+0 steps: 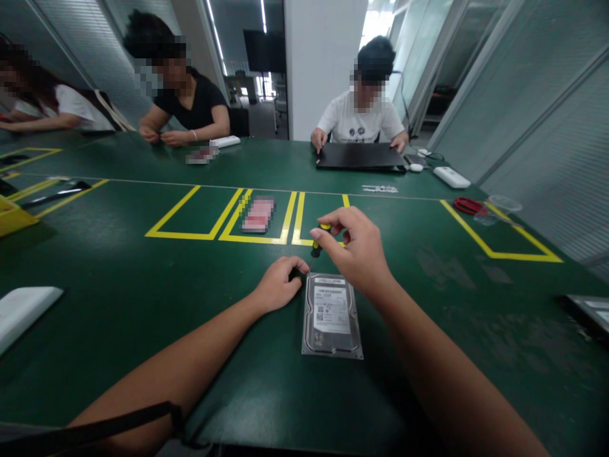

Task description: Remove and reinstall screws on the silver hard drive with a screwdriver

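Strap (137, 416) at eight o'clock; your right hand (360, 249) is pinching the screwdriver (316, 249), best held upright; left hand (276, 285) curling beside the drive (332, 311), grip unclear.

Spreads out as a long, dark green table (200, 393), marked with yellow tape outlines (181, 236); carries a silver hard disk drive (332, 315) near the front, label side up; inside one outline further back, bears a pink rectangular item (258, 216), pixelated; inside the right-hand outline, a red looped item (470, 205) next to a clear plastic lid (504, 203); supports a white case (28, 314) at the left edge, another white case (451, 178) at the far right, and a yellow bin (14, 217), partly cut off
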The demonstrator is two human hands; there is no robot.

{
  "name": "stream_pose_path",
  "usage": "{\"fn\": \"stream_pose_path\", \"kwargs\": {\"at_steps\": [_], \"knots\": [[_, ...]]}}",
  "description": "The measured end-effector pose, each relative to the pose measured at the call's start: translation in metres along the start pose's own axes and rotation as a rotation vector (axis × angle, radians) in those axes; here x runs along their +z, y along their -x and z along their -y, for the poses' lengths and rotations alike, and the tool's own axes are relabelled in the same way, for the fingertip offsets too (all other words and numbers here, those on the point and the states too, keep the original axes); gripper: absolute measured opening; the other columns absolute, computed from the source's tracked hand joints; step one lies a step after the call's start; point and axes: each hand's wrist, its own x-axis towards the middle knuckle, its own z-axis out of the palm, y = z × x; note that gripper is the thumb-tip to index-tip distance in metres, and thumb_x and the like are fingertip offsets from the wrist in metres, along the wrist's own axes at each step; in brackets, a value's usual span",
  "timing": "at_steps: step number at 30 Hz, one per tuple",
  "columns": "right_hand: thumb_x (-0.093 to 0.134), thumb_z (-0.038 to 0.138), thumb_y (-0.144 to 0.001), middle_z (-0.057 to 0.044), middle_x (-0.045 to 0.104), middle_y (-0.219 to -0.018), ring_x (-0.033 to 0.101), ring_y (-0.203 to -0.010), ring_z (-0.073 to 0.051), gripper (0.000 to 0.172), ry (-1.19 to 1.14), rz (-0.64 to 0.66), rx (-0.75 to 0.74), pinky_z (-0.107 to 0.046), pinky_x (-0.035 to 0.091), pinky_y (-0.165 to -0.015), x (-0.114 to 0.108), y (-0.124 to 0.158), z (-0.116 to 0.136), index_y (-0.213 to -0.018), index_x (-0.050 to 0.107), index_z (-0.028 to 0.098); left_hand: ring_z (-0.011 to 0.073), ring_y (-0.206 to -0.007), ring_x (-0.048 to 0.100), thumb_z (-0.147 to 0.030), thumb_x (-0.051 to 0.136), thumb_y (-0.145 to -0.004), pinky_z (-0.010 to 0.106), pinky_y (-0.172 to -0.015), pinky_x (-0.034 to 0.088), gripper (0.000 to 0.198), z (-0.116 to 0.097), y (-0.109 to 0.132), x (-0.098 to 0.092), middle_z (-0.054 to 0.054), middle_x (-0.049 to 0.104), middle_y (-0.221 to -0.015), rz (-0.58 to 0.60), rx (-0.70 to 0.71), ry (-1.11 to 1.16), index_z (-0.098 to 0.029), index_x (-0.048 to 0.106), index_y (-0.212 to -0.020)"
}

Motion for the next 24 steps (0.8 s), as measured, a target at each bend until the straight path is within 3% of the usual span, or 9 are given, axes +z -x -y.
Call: {"fn": "stream_pose_path", "kwargs": {"at_steps": [5,10,17,24], "knots": [[0.065,0.025,-0.085,0.0,0.066,-0.084,0.058,-0.076,-0.013,0.008,-0.019,-0.02,-0.031,-0.027,0.041,-0.066,0.001,0.0002,-0.0028,-0.09,0.068,0.018,0.0223,-0.097,0.059,-0.006,0.052,-0.073,0.038,-0.093,0.046,0.027,0.0017,0.001,0.0012,0.003,0.068,-0.1,-0.007,0.004,0.005,-0.018,0.063,-0.095],[0.059,0.019,-0.085,-0.001,0.071,-0.092,0.062,-0.078,-0.014,0.017,-0.048,0.003,0.026,-0.029,0.042,-0.067,0.0006,0.0021,-0.0008,-0.098,0.069,0.019,0.0233,-0.098,0.057,-0.007,0.053,-0.072,0.039,-0.092,0.045,0.027,0.0025,0.0008,0.0021,0.004,0.068,-0.1,-0.016,0.01,-0.01,-0.018,0.063,-0.095],[0.066,0.03,-0.086,-0.001,0.065,-0.087,0.057,-0.079,-0.014,0.011,-0.049,-0.044,-0.031,-0.027,0.042,-0.067,0.0038,0.0012,-0.0023,-0.09,0.068,0.02,0.0238,-0.1,0.057,-0.006,0.053,-0.072,0.039,-0.093,0.045,0.027,0.0017,0.001,0.0028,0.004,0.068,-0.101,-0.027,0.018,-0.017,-0.018,0.063,-0.095],[0.063,0.02,-0.084,-0.001,0.068,-0.087,0.06,-0.078,-0.014,0.015,-0.057,-0.064,-0.022,-0.029,0.043,-0.07,0.0051,0.0029,-0.005,-0.097,0.068,0.017,0.024,-0.101,0.056,-0.006,0.053,-0.071,0.039,-0.094,0.044,0.029,0.0025,0.0015,0.0032,0.005,0.067,-0.101,-0.025,0.022,-0.017,-0.017,0.063,-0.096]]}}
